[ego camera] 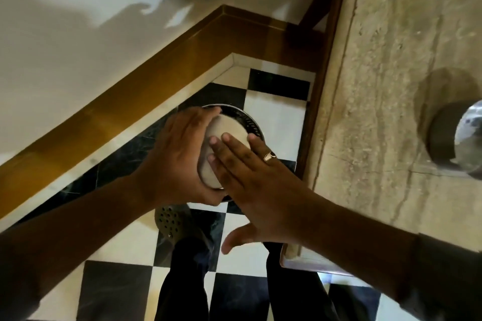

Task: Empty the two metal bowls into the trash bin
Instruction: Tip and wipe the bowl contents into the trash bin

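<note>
I hold a metal bowl point(227, 125) turned over, its pale underside facing me, right above the round trash bin point(254, 130) on the floor. My left hand point(177, 156) grips the bowl's left side. My right hand point(250, 172), with a ring on one finger, lies flat with its fingers spread against the bowl's underside, not gripping it. The bowl's inside and most of the bin's opening are hidden behind the bowl and hands. A second metal bowl point(469, 135) stands on the stone counter point(378, 86) at the right edge, partly cut off.
The bin stands in a corner of the black-and-white tiled floor point(276, 114), between a brown skirting board point(156, 70) and the counter's wooden side. My legs in dark trousers point(187, 281) and a perforated shoe point(169, 220) are just below the bin.
</note>
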Tool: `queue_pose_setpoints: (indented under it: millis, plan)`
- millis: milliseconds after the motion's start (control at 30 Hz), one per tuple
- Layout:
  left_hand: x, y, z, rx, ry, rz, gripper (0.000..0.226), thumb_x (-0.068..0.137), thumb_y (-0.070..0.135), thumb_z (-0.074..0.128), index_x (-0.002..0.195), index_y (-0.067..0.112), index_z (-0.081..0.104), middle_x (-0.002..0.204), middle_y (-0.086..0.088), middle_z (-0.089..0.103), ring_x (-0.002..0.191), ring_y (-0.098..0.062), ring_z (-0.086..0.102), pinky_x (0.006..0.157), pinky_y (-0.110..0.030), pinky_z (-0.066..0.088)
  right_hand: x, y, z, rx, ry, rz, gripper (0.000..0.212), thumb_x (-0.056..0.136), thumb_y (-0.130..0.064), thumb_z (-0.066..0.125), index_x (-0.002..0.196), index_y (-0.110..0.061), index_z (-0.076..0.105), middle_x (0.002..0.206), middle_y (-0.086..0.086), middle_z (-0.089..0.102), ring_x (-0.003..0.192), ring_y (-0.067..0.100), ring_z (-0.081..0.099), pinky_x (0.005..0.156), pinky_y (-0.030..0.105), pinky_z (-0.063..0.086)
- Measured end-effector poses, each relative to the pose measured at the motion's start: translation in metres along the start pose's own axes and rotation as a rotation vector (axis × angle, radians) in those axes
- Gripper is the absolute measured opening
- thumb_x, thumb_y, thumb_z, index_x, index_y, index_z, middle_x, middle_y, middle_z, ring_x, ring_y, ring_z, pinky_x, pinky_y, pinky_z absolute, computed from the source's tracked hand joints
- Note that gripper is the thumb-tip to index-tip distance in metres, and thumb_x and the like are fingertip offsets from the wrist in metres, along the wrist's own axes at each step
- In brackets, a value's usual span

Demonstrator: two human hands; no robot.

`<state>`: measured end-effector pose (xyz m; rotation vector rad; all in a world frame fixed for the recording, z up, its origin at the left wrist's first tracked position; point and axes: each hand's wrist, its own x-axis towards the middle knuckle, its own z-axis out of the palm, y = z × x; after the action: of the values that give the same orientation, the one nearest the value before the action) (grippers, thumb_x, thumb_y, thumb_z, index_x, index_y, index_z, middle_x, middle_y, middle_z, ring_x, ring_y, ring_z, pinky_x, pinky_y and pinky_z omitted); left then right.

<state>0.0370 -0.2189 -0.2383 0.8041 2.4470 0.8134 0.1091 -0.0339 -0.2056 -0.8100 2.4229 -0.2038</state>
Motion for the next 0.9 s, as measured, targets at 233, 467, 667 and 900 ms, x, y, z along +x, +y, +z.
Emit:
queue_pose_setpoints:
  millis: [233, 467, 667, 900]
  plan:
    - [-0.006, -0.008, 0.005, -0.111, -0.019, -0.006, 0.118, 0.051, 0.063, 0.082, 0.146, 0.015, 0.031, 0.143, -0.006, 0.046, 0.128, -0.008, 0.036, 0.101, -0.023, 0.035, 0.009, 0.015, 0.015, 0.006, 0.328, -0.026, 0.055, 0.088, -0.029, 0.059, 0.137, -0.005, 0.049, 0.146, 0.025, 0.046, 0.139, 0.043, 0.038, 0.111, 0.053, 0.036]
    - [-0.005, -0.015, 0.001, -0.448, -0.056, -0.278, 0.099, 0.046, 0.068, 0.082, 0.129, 0.057, 0.028, 0.133, 0.019, 0.046, 0.112, -0.001, 0.055, 0.074, -0.011, 0.050, 0.009, 0.029, 0.013, 0.321, 0.377, 0.025, 0.046, 0.080, -0.017, 0.072, 0.122, -0.001, 0.058, 0.125, 0.022, 0.058, 0.120, 0.034, 0.055, 0.101, 0.030, 0.042]
    - [-0.012, -0.016, 0.007, -1.044, 0.157, -0.844, 0.040, 0.083, 0.060, 0.057, 0.110, 0.030, 0.057, 0.108, 0.003, 0.071, 0.102, -0.023, 0.071, 0.075, -0.032, 0.058, 0.023, 0.015, 0.014, 1.099, 0.352, 0.546, 0.037, 0.089, -0.032, 0.062, 0.123, -0.019, 0.059, 0.107, -0.003, 0.058, 0.102, 0.014, 0.059, 0.082, 0.017, 0.051]
    - [-0.007, 0.000, 0.013, -1.043, 0.228, -1.142, 0.039, 0.098, 0.046, 0.044, 0.115, 0.019, 0.066, 0.122, -0.013, 0.068, 0.110, -0.030, 0.064, 0.084, -0.046, 0.056, 0.040, 0.003, 0.025, 1.667, 0.246, 1.082, 0.025, 0.098, -0.025, 0.052, 0.114, -0.010, 0.065, 0.109, 0.011, 0.066, 0.100, 0.029, 0.063, 0.091, 0.052, 0.056]
